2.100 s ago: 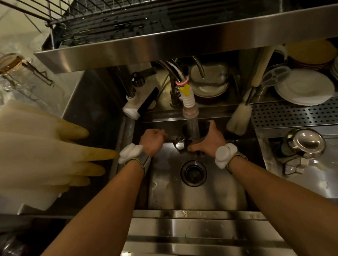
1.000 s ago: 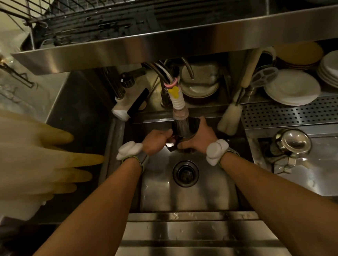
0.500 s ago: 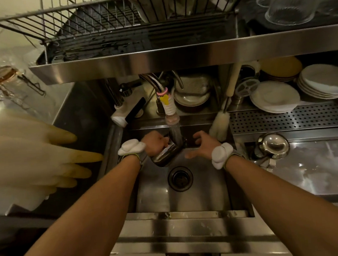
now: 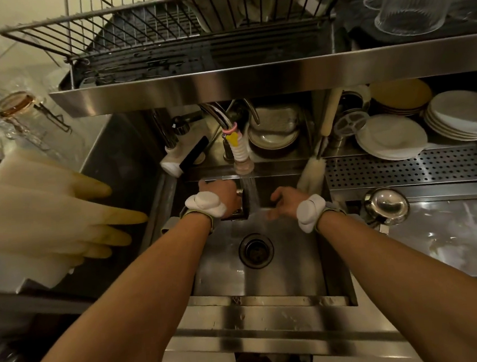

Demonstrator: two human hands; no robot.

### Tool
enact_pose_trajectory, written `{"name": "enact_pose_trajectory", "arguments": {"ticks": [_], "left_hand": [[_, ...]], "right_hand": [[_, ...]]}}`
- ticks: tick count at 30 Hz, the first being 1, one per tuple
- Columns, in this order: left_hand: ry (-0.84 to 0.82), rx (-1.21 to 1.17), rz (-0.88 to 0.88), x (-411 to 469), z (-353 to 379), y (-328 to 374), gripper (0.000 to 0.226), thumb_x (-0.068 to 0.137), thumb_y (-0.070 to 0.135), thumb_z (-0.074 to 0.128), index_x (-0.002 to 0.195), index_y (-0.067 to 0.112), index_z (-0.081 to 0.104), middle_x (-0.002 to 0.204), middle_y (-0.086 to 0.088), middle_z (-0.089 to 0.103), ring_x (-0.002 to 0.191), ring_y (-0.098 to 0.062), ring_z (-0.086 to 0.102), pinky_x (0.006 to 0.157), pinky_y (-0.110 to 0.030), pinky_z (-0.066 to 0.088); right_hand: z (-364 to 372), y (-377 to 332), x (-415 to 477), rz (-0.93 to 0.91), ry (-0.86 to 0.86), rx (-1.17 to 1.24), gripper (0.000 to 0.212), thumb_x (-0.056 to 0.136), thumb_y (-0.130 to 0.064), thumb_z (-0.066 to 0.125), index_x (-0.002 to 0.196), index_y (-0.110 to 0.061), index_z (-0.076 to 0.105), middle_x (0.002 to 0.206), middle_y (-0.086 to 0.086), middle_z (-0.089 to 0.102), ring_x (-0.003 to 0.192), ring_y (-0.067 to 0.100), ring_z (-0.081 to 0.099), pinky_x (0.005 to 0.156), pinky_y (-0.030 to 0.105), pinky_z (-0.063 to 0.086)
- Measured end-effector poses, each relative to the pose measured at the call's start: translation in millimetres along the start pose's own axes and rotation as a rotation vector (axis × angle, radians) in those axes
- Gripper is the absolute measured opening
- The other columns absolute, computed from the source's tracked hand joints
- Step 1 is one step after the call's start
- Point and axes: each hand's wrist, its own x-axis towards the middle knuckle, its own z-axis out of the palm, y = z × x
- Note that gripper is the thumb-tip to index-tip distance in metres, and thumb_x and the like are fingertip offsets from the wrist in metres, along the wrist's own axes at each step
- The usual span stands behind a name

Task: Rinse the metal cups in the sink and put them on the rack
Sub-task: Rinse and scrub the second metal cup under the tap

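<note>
Stainless steel ran across the whole scene, with a square steel sink basin [image 4: 291, 271] at the centre and a round dark drain [image 4: 256, 250] in its floor. At 12 o'clock from the drain a ribbed white tap nozzle [image 4: 240, 151] poured a stream of water [image 4: 249, 188] down between the two hands. At 11 o'clock from the drain the left hand [image 4: 221, 195] was clenched round a shiny metal cup [image 4: 239, 192], held over the basin just beside the stream; only a small bright part of it showed past the knuckles. At 1 o'clock the right hand [image 4: 288, 201] was released, its blurred fingers stretched loosely toward the water and gripping nothing. High at 12 o'clock a dark wire dish rack [image 4: 132, 31] stood on a steel shelf. At 3 o'clock a rounded polished steel vessel [image 4: 386, 206] rested on the wet counter, well apart from the hands, and pale yellowed rubber gloves [image 4: 55, 214] lay at 9 o'clock
</note>
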Motion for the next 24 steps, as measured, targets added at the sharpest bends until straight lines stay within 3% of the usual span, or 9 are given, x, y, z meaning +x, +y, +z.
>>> {"name": "enact_pose_trajectory", "arguments": {"ticks": [8, 13, 20, 24], "left_hand": [[0.062, 0.119, 0.105, 2, -4, 0, 0.014, 0.092, 0.03, 0.047, 0.081, 0.021, 0.047, 0.102, -0.011, 0.069, 0.1, -0.032, 0.062, 0.106, -0.048, 0.028], [0.143, 0.194, 0.115, 5, -6, 5, 0.016, 0.088, 0.026, 0.052, 0.097, 0.017, 0.061, 0.101, -0.01, 0.071, 0.096, -0.031, 0.065, 0.102, -0.045, 0.032], [0.165, 0.269, 0.14, 2, -10, 10, 0.02, 0.092, 0.022, 0.046, 0.104, 0.015, 0.06, 0.102, -0.009, 0.07, 0.098, -0.032, 0.064, 0.105, -0.044, 0.029], [0.105, 0.018, 0.047, 5, -8, 5, 0.023, 0.09, 0.032, 0.051, 0.101, 0.014, 0.062, 0.104, -0.009, 0.069, 0.099, -0.032, 0.064, 0.096, -0.041, 0.039]], "right_hand": [[-1, 2, 7, -0.003, -0.006, -0.047, 0.06, 0.077, -0.032, 0.076, 0.127, -0.008, 0.053, 0.128, 0.011, 0.058, 0.118, 0.027, 0.056, 0.096, 0.031, 0.044], [-1, 7, 10, 0.0, 0.012, -0.081, 0.058, 0.075, -0.036, 0.077, 0.123, -0.01, 0.057, 0.126, 0.009, 0.06, 0.115, 0.025, 0.057, 0.095, 0.031, 0.045], [-2, 6, 11, 0.003, 0.023, -0.088, 0.055, 0.074, -0.037, 0.078, 0.119, -0.01, 0.059, 0.124, 0.008, 0.061, 0.115, 0.024, 0.057, 0.092, 0.029, 0.044], [-1, 5, 9, 0.001, 0.029, -0.078, 0.055, 0.076, -0.036, 0.077, 0.122, -0.011, 0.057, 0.128, 0.007, 0.059, 0.117, 0.023, 0.056, 0.09, 0.026, 0.043]]}}
